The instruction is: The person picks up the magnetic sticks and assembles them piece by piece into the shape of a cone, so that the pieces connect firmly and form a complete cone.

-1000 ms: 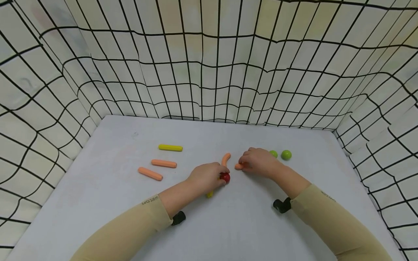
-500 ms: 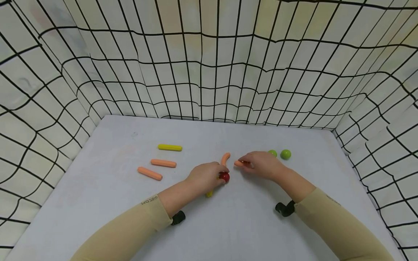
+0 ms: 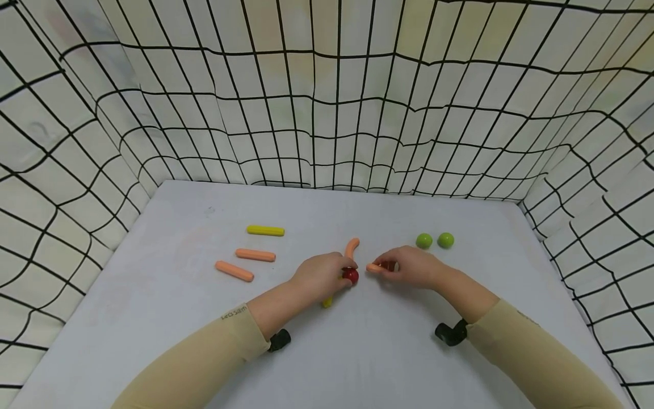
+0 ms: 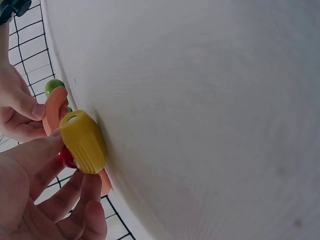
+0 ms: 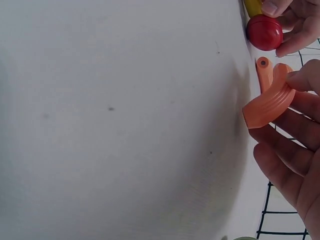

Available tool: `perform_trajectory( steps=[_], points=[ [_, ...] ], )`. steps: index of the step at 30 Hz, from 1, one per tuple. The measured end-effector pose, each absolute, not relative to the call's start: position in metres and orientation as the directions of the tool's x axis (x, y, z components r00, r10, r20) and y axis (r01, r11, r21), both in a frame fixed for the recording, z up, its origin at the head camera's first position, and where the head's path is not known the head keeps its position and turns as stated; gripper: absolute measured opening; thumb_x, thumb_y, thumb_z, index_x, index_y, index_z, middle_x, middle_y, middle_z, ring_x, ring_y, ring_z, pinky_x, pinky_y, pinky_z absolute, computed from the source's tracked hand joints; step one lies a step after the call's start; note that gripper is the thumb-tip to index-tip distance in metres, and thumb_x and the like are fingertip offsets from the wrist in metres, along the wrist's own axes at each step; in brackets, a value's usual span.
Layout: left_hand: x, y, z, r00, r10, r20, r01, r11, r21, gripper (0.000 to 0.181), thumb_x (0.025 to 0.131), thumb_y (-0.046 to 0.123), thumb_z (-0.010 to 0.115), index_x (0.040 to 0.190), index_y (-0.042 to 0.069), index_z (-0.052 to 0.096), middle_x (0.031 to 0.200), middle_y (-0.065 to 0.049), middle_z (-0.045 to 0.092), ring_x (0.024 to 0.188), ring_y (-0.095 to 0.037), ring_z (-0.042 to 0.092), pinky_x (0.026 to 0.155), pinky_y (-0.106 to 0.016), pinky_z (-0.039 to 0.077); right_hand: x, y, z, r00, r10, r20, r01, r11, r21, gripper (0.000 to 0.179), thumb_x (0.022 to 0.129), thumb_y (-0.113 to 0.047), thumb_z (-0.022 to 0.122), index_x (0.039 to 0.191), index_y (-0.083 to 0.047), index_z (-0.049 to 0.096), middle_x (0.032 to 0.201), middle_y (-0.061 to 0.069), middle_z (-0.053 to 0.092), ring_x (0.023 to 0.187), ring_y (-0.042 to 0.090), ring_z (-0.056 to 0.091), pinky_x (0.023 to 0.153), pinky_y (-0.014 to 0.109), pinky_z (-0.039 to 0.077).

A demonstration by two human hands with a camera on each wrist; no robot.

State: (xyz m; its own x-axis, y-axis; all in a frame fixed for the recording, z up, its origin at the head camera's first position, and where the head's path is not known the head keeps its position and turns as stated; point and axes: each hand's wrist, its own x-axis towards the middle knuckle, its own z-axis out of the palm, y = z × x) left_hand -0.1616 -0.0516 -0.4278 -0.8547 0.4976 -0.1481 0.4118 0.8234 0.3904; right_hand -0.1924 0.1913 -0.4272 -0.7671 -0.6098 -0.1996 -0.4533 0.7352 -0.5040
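Observation:
My left hand (image 3: 319,277) grips a yellow ribbed stick (image 4: 85,145) and a red ball (image 3: 350,276) at its far end; they look joined in the right wrist view. To its right, my right hand (image 3: 414,267) pinches a curved, ribbed orange piece (image 5: 272,102) between thumb and fingers, off the tabletop. The ball and this piece are a short gap apart. Just beyond the left fingertips lies another curved orange piece (image 3: 352,247), partly covered by the hand in the head view; a hole shows in its end in the right wrist view.
On the white table (image 3: 378,352), a yellow stick (image 3: 265,230) and two straight orange sticks (image 3: 255,255) lie at left. Two green balls (image 3: 424,241) sit at back right. Black netting (image 3: 352,136) walls the back and sides. Black wrist devices (image 3: 452,334) hang under both sleeves.
The right hand lifts the curved orange piece, turns it and draws slightly back toward the person, uncovering the nearer green ball. The left hand stays nearly still.

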Motion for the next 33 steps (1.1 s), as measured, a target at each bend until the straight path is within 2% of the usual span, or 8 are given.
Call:
perform_trajectory(
  steps=[9,18,25,33],
  points=[
    [-0.162,-0.051,-0.428,-0.86,0.486,-0.157,0.395,0.827,0.4,0.037,0.089,0.027,0.076,0.125,0.022,0.068,0.109,0.004,0.067,0.088,-0.009,0.058,0.072,-0.028,0.049,-0.187,0.187,-0.429,-0.753,-0.61,-0.248,-0.4,0.722,-0.564,0.021,0.095,-0.025,0.066,0.113,-0.019,0.074,0.092,-0.014,0.066,0.083,0.009,0.057,0.074,0.029,0.049],
    [-0.161,-0.051,-0.427,-0.86,0.487,-0.155,0.397,0.827,0.397,0.035,0.089,0.027,0.076,0.124,0.021,0.069,0.109,0.004,0.068,0.092,-0.01,0.06,0.075,-0.029,0.05,-0.189,0.182,-0.432,-0.732,-0.606,-0.311,-0.333,0.716,-0.613,0.024,0.096,-0.024,0.064,0.119,-0.021,0.071,0.088,-0.011,0.066,0.083,0.012,0.058,0.075,0.032,0.049],
    [-0.162,-0.051,-0.426,-0.857,0.49,-0.156,0.398,0.824,0.404,0.036,0.089,0.028,0.076,0.123,0.022,0.069,0.106,0.006,0.068,0.089,-0.009,0.058,0.074,-0.029,0.049,-0.188,0.179,-0.431,-0.729,-0.602,-0.324,-0.341,0.731,-0.592,0.025,0.098,-0.024,0.062,0.122,-0.021,0.069,0.081,-0.012,0.066,0.083,0.01,0.058,0.08,0.032,0.048],
    [-0.163,-0.05,-0.427,-0.855,0.491,-0.164,0.393,0.822,0.413,0.036,0.089,0.028,0.076,0.123,0.02,0.069,0.105,0.006,0.068,0.087,-0.009,0.058,0.071,-0.028,0.049,-0.187,0.178,-0.434,-0.747,-0.589,-0.309,-0.337,0.736,-0.587,0.026,0.098,-0.027,0.062,0.122,-0.022,0.069,0.078,-0.012,0.065,0.081,0.01,0.059,0.076,0.032,0.049]
  ],
)
